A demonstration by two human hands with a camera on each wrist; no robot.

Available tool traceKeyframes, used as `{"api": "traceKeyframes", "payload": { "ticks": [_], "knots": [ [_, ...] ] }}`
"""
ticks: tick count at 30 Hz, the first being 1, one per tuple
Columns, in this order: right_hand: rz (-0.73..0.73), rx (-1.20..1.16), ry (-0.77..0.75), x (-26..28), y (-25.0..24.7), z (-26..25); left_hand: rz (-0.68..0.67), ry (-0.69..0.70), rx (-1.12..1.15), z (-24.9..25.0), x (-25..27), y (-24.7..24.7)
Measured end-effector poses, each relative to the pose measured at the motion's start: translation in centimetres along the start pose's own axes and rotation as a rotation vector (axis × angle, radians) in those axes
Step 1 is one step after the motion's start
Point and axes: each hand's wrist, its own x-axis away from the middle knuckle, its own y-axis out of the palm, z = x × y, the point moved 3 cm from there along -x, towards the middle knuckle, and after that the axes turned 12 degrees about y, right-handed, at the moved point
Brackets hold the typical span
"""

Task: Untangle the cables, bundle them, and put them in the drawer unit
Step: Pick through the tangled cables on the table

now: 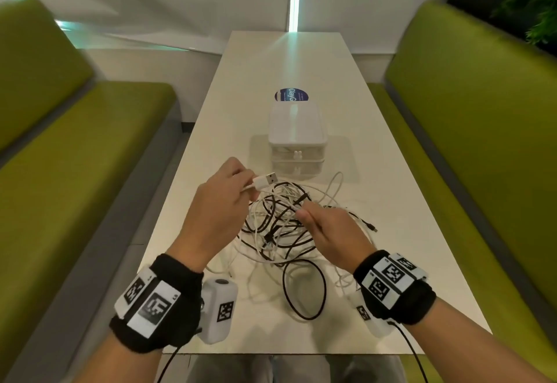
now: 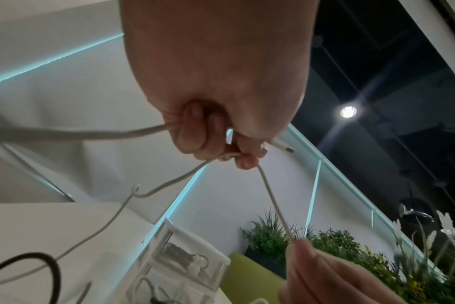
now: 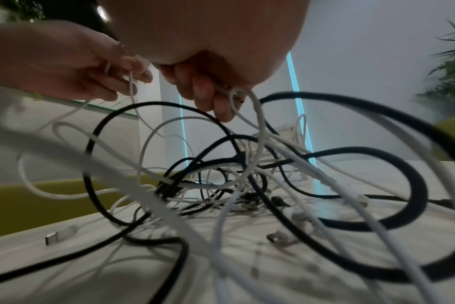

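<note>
Untangling is in hand: the left hand (image 1: 224, 199) pinches a white cable (image 1: 271, 191) just behind its USB plug (image 1: 266, 179), while the right hand (image 1: 328, 232) pinches the same strand lower down, above the mixed black-and-white tangle (image 1: 280, 232) on the tabletop (image 1: 391, 202). Next, the strand likely needs drawing free of the loops. The drawer unit (image 1: 297, 138) stands just beyond.

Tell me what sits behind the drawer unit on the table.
Behind the drawer unit a round blue sticker or disc with white lettering lies on the table. Its near edge is covered by the unit's top.
</note>
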Motion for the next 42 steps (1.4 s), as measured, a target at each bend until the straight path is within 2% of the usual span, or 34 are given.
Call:
{"api": "traceKeyframes", "payload": {
  "ticks": [5,10,16,19,23,25,28,31,33,37,40,42],
  "knots": [
    [-0.004,0.032,-0.006,0.2,0.5,-0.1,-0.002,-0.089,0.018,-0.8,0.9,0.8],
    [-0.015,-0.05,-0.028,0.2,0.2,-0.7,0.036,-0.135,0.025,-1.8,1.3,0.1],
    [0.029,-0.095,-0.092,1.6,-0.1,-2.3,0.155,-0.092,0.093,-1.6,1.6,-1.2],
    [-0.029,-0.133,-0.174,2.5,-0.1,-3.7,0.185,-0.062,0.148,-1.2,1.8,-1.8],
    [-0.077,-0.158,-0.239,2.9,-0.1,-4.9,0.148,-0.029,0.215,-0.9,2.2,-2.0],
    [-0.137,-0.16,-0.217,3.0,-0.1,-4.9,0.147,-0.047,0.25,-1.0,2.5,-2.0],
    [-0.309,-0.15,-0.135,3.3,0.1,-4.6,0.205,-0.086,0.326,-0.9,2.8,-2.7],
    [-0.394,-0.072,-0.164,3.8,0.4,-5.1,0.23,-0.078,0.34,-0.3,2.7,-3.2],
    [-0.427,-0.027,-0.17,3.8,0.7,-5.4,0.178,-0.072,0.369,-0.1,2.7,-3.0],
    [-0.515,-0.017,-0.131,3.8,1.7,-5.7,-0.105,-0.052,0.35,0.1,3.5,-1.9],
    [-0.521,0.024,-0.105,3.8,2.5,-5.6,-0.243,-0.037,0.179,-0.3,3.9,-2.0],
    [-0.476,0.04,-0.09,3.5,2.7,-5.7,-0.249,-0.065,0.048,-1.2,3.7,-2.8]
  ]
}}
